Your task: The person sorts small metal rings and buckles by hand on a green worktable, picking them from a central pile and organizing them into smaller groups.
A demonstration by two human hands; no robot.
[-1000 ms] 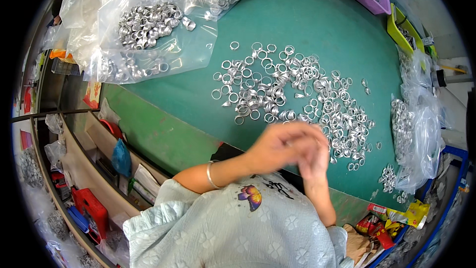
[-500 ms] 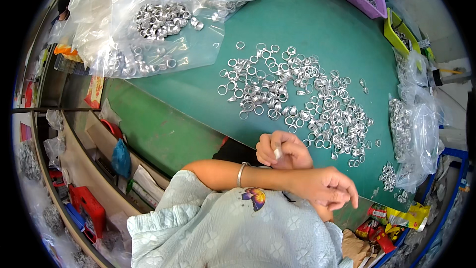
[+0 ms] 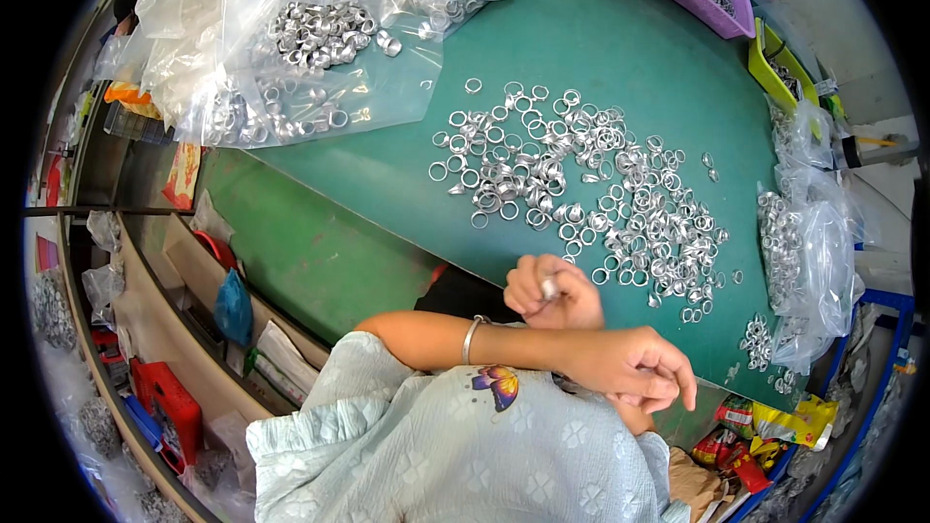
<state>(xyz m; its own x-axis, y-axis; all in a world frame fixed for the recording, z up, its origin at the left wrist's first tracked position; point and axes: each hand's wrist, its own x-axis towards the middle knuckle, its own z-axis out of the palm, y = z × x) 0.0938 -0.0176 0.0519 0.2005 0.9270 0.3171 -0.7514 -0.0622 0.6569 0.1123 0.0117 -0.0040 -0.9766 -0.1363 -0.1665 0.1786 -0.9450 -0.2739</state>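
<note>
Two hands crossed at lower centre: right hand fingers clenched on a small silver ring; left hand loosely curled, holding nothing visible, forearm across chest, above table edge.

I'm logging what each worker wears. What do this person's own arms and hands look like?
Both hands are bare, with no gloves. A thin silver bangle circles the left wrist. The pale blue garment has a faint flower pattern and a butterfly motif; forearms uncovered.

green table, loose rings (silver), bags
</note>
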